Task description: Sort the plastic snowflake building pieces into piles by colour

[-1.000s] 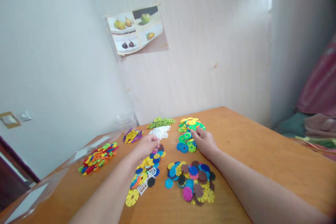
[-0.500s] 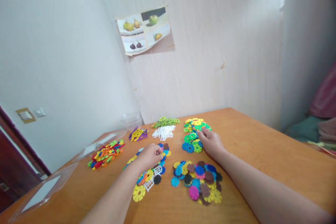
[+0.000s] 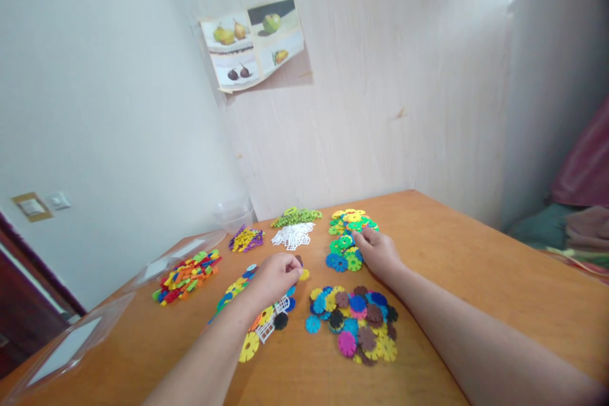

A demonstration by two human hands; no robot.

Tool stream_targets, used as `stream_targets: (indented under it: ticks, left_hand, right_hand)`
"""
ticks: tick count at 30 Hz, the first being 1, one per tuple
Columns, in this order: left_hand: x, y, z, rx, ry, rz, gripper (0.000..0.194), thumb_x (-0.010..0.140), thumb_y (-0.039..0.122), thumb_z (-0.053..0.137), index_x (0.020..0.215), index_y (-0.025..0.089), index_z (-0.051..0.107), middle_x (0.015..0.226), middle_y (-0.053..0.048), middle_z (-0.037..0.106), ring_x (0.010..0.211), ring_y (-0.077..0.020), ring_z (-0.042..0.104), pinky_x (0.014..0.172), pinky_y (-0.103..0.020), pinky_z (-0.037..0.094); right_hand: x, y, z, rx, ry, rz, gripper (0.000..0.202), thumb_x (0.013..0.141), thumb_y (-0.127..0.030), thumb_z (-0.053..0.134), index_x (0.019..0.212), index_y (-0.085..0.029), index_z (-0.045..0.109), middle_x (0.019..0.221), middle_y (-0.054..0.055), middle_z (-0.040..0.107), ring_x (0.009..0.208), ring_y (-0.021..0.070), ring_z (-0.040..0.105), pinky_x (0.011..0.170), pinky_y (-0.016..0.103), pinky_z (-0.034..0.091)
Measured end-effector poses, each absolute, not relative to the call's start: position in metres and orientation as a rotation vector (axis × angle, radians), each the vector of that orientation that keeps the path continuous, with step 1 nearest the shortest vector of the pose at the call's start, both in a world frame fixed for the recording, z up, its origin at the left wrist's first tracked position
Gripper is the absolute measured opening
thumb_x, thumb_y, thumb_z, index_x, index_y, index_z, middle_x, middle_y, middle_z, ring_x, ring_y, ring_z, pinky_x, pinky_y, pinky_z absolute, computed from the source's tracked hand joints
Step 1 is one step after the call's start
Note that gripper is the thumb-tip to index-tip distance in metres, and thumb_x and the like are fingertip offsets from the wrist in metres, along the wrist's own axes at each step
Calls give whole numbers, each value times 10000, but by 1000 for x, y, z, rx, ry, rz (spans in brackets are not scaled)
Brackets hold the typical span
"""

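My left hand (image 3: 280, 274) is closed above a mixed pile of plastic pieces (image 3: 248, 346), its thumb and fingers pinched together. What sits in that pinch, if anything, I cannot make out. A yellow disc (image 3: 304, 275) shows just by its fingertips, and a white fence-like piece (image 3: 266, 331) lies on the pile below. At the right edge of the green and blue flower-shaped discs (image 3: 339, 261), my right hand (image 3: 377, 250) has its fingers curled. Whether a piece is between them is hidden. Toward me lies a heap of multicoloured notched discs (image 3: 366, 336).
Farther back on the table (image 3: 457, 266) lie white fence pieces (image 3: 292, 238), green pieces (image 3: 297, 217) and purple-and-yellow pieces (image 3: 245, 239). Coloured blocks (image 3: 188, 277) are at left, near clear plastic lids (image 3: 71, 349). A clear tub (image 3: 234, 214) stands by the wall.
The view has shifted slightly. My left hand has moved a little right across the mixed pile, toward the yellow disc. My right hand stays at the flower-shaped discs.
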State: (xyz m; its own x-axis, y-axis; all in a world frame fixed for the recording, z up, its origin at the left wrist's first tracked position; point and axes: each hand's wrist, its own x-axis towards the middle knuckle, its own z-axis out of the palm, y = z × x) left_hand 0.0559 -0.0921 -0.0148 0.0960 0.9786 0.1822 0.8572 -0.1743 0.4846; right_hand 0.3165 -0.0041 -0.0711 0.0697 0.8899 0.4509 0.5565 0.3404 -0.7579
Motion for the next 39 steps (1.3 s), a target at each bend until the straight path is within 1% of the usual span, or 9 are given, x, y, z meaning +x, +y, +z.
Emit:
stream_targets:
  ticks: [4, 9, 14, 19, 24, 28, 30, 35, 39]
  left_hand:
    - [72, -104, -12, 2133, 1765, 640, 156, 769, 316, 598, 754, 179, 671, 696, -4, 653, 652, -144, 561, 580, -233, 366]
    - [84, -114, -13, 2147, 1696, 585, 154, 767, 289, 574, 757, 180, 683, 727, -13, 673, 672, -148, 573, 571, -231, 363]
    - [83, -116, -3, 2098, 1664, 620, 254, 808, 391, 569, 724, 176, 674, 696, 2, 647, 647, -136, 540, 577, -231, 368]
    - [55, -102, -4, 2040, 1762, 703, 272, 829, 402, 544, 727, 176, 655, 661, 7, 606, 626, -133, 517, 565, -230, 351]
    - [31, -94, -20, 2085, 1905, 651, 174, 770, 302, 611, 858, 189, 710, 821, -28, 677, 757, -173, 604, 651, -246, 406]
    - [31, -99, -24, 2260, 1988, 493, 187, 714, 265, 680, 888, 229, 740, 936, -42, 680, 901, -213, 624, 749, -269, 407]
    - [34, -101, -23, 2290, 2020, 459, 193, 715, 259, 682, 896, 237, 746, 942, -45, 676, 913, -218, 623, 755, -273, 395]
    - [38, -102, -17, 2231, 1998, 483, 131, 776, 269, 623, 776, 238, 751, 836, -35, 665, 835, -198, 612, 712, -258, 369]
    - [37, -100, -17, 2302, 2011, 468, 249, 861, 271, 519, 705, 210, 703, 769, -38, 636, 776, -181, 587, 667, -255, 336]
  right_hand:
    - [317, -5, -70, -1335, -1608, 420, 429, 895, -516, 427, 587, -218, 403, 512, -37, 437, 568, 133, 447, 541, 247, 275]
    - [317, -5, -69, -1344, -1615, 419, 430, 890, -516, 426, 580, -220, 401, 500, -34, 433, 570, 138, 449, 537, 248, 274]
    - [317, -4, -69, -1325, -1612, 420, 425, 887, -514, 429, 579, -220, 419, 504, -30, 453, 578, 141, 456, 535, 249, 275]
    - [317, -6, -68, -1350, -1616, 410, 424, 890, -507, 432, 578, -219, 410, 512, -30, 451, 584, 141, 459, 543, 248, 278]
    - [316, -5, -70, -1345, -1601, 424, 444, 892, -528, 430, 578, -216, 394, 516, -37, 427, 558, 130, 433, 534, 250, 267]
    - [317, -4, -71, -1337, -1604, 425, 442, 890, -526, 430, 573, -219, 397, 506, -35, 423, 560, 134, 433, 530, 248, 266]
    - [317, -3, -71, -1339, -1606, 426, 441, 888, -522, 433, 570, -219, 394, 501, -33, 424, 566, 137, 438, 528, 248, 263]
    - [317, -3, -71, -1343, -1608, 430, 436, 889, -517, 436, 575, -218, 388, 500, -33, 423, 568, 137, 441, 529, 250, 260]
    - [316, -4, -71, -1343, -1611, 422, 435, 892, -514, 434, 579, -216, 386, 509, -35, 425, 571, 135, 443, 538, 251, 266]
